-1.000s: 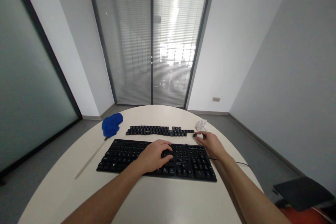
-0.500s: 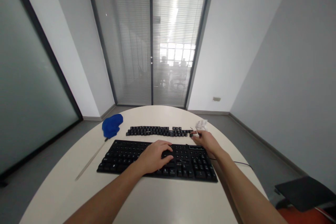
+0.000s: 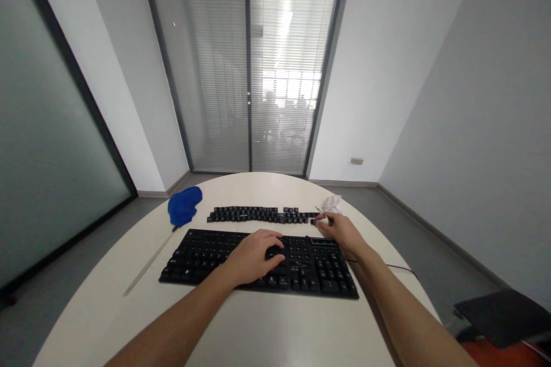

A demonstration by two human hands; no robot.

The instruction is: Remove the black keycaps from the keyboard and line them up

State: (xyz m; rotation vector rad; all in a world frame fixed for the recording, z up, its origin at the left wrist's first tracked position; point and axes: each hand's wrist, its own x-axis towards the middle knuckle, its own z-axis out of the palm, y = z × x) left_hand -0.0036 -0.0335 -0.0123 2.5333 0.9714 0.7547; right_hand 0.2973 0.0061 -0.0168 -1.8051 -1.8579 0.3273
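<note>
A black keyboard [image 3: 327, 284] lies across the near part of the table. On its middle rests my left hand [image 3: 256, 258], palm down, with thumb and fingers apart and nothing held. Behind the keyboard, loose black keycaps [image 3: 245, 215] are laid out in rows. My right hand [image 3: 340, 228] is at the right end of those rows, closed around a thin, pointed tool [image 3: 323, 213] whose tip sticks out to the upper left. The tool's exact kind is too small to tell. Close to the right thumb and fingertip sits a single keycap [image 3: 313, 221]; whether they grip it is unclear.
A crumpled white tissue [image 3: 331, 203] lies just beyond my right hand. To the left are a blue cloth [image 3: 185, 205] and a pale thin stick [image 3: 148, 264] with a dark end. The keyboard cable [image 3: 398, 267] trails over the right edge of the round white table [image 3: 275, 327].
My right hand shifts very slightly, and the tool's tip moves a little to the right. My left hand stays in place on the keyboard.
</note>
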